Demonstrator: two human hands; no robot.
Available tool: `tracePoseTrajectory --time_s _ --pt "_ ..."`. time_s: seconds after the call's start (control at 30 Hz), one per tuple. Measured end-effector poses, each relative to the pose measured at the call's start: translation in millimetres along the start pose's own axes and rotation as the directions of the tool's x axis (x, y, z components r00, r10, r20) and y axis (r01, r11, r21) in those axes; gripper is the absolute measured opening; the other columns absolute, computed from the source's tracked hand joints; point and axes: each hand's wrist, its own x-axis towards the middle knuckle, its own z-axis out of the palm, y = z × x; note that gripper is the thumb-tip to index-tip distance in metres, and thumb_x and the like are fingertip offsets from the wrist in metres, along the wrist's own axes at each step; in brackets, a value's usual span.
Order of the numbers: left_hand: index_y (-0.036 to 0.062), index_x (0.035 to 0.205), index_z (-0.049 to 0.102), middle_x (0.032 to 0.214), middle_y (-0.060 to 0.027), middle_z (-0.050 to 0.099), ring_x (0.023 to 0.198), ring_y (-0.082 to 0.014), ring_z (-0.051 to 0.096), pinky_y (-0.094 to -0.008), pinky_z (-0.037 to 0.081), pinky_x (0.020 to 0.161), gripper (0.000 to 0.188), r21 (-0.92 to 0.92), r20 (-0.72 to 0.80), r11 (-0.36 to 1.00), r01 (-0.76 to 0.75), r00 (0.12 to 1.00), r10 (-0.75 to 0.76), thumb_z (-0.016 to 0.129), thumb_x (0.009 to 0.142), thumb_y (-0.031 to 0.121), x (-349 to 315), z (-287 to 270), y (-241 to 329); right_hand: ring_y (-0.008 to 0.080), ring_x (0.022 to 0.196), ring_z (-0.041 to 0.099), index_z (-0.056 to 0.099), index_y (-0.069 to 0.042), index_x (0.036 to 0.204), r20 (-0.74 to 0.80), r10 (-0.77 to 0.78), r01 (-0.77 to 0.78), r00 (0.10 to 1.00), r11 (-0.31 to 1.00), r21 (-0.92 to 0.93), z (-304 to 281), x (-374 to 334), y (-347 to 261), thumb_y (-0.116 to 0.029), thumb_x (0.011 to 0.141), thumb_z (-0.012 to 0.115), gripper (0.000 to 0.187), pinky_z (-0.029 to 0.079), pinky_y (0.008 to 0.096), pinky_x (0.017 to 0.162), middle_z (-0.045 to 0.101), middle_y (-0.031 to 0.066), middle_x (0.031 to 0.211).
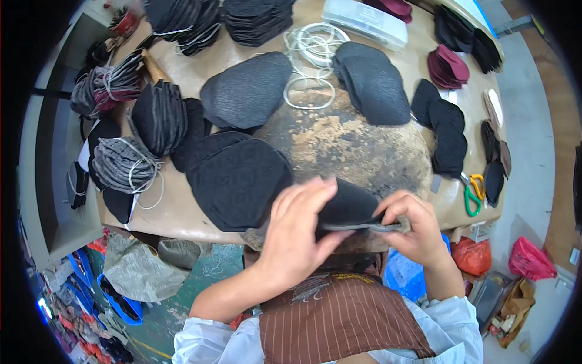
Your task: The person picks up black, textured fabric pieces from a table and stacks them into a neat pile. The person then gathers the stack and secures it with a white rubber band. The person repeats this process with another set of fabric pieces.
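Note:
A black padded fabric piece with a grey edge is held between my two hands in front of my apron. My left hand grips its left side, thumb beneath and fingers above, slightly blurred. At the other end my right hand pinches the grey edge; a small tan bit shows by its fingers, too little to name. Below the piece lies a worn, stained round block. Beside my left hand rests a pile of black quilted pieces. Two stacks of dark grey pieces, a left one and a right one, lie farther back.
White cord is looped at the back near a clear plastic box. Tied bundles of grey-edged pieces crowd the left. Green and orange-handled scissors, black pieces and maroon pieces lie on the right.

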Motion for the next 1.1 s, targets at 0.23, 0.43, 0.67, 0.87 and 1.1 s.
tracePoseTrajectory --time_s 0.23,0.43,0.67,0.87,1.1 --pt "0.0021 0.130 0.037 0.094 -0.0062 0.055 0.082 -0.0099 0.057 -0.0199 0.047 0.071 0.055 -0.472 -0.347 0.850 0.234 0.837 -0.423 0.061 0.083 -0.011 4 -66 -5 0.0129 0.076 0.063 0.057 -0.002 0.106 -0.406 0.323 -0.385 0.855 0.920 -0.078 -67 -9 78 -0.003 0.082 0.067 0.026 0.050 0.0257 0.070 0.064 0.0053 0.086" --pt "-0.0003 0.120 0.054 0.129 -0.0206 0.050 0.119 -0.0337 0.050 -0.0420 0.040 0.101 0.049 0.442 -0.356 0.882 0.163 0.934 0.005 0.066 0.073 -0.005 -18 -62 -10 0.0360 0.108 0.054 0.055 0.000 0.115 -0.463 0.329 -0.563 0.823 0.585 -0.584 -108 -26 132 -0.021 0.079 0.072 0.045 0.044 0.0409 0.092 0.055 0.0203 0.118" --pt "0.0087 0.119 0.060 0.141 -0.0324 0.027 0.123 -0.0464 0.038 -0.0525 0.036 0.100 0.056 0.319 0.146 0.947 -0.029 0.989 -0.019 0.081 0.068 0.021 -77 3 -5 0.0311 0.101 0.057 0.061 -0.007 0.110 -0.558 0.155 -0.570 0.815 0.382 -0.727 -87 -14 99 -0.018 0.081 0.070 0.033 0.047 0.0404 0.085 0.060 0.0093 0.112" --pt "0.0123 0.126 0.057 0.142 -0.0319 0.027 0.126 -0.0424 0.040 -0.0520 0.039 0.099 0.058 0.350 0.161 0.936 -0.040 0.987 -0.018 0.076 0.073 0.030 -86 3 -9 0.0125 0.082 0.060 0.060 -0.002 0.104 -0.473 0.392 -0.576 0.789 0.739 -0.349 -96 -13 61 -0.007 0.086 0.064 0.019 0.048 0.0258 0.073 0.062 0.0045 0.090" --pt "0.0144 0.124 0.058 0.141 -0.0303 0.030 0.123 -0.0405 0.043 -0.0502 0.040 0.098 0.057 0.350 0.166 0.936 -0.040 0.986 -0.020 0.076 0.073 0.032 -87 3 -12 0.0028 0.081 0.053 0.057 0.000 0.098 0.158 0.531 -0.513 0.832 0.630 0.583 7 -15 11 0.005 0.085 0.063 0.014 0.044 0.0178 0.072 0.057 -0.0016 0.088"
